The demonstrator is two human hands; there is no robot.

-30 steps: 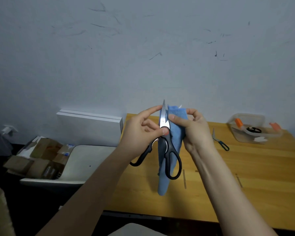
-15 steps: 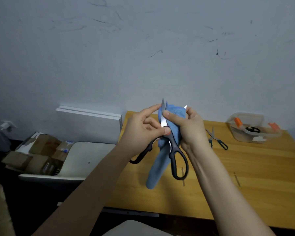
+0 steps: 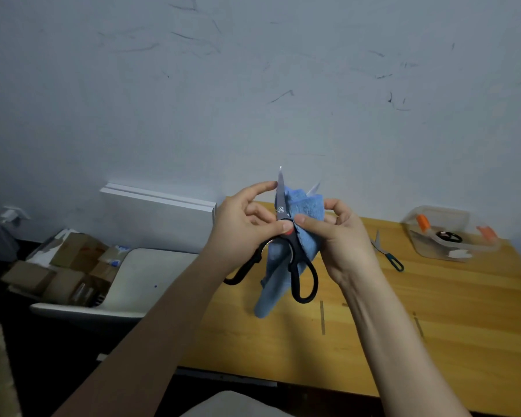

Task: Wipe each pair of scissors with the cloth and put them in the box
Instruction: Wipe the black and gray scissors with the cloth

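Black-handled scissors (image 3: pixel 298 260) are held upright in the air, blades spread, tips up. My left hand (image 3: pixel 241 236) pinches them near the pivot, thumb on the joint. My right hand (image 3: pixel 343 239) grips a blue cloth (image 3: pixel 306 212) wrapped round the right blade, whose tip pokes out above the cloth. The cloth's tail hangs down behind the handles. A small pair of teal-handled scissors (image 3: pixel 387 254) lies on the wooden table (image 3: pixel 433 320). A clear plastic box (image 3: pixel 445 233) with orange clips stands at the table's far right, with something dark inside.
A white chair seat (image 3: pixel 139 275) stands left of the table, with cardboard boxes (image 3: pixel 60 272) beyond it. A white panel (image 3: pixel 160 218) leans against the grey wall. The table's front edge runs below my forearms.
The scissor blades have spread wider. My right hand with the cloth has slid down the right blade toward the pivot, leaving more of the blade tip showing. The cloth tail has swung slightly.
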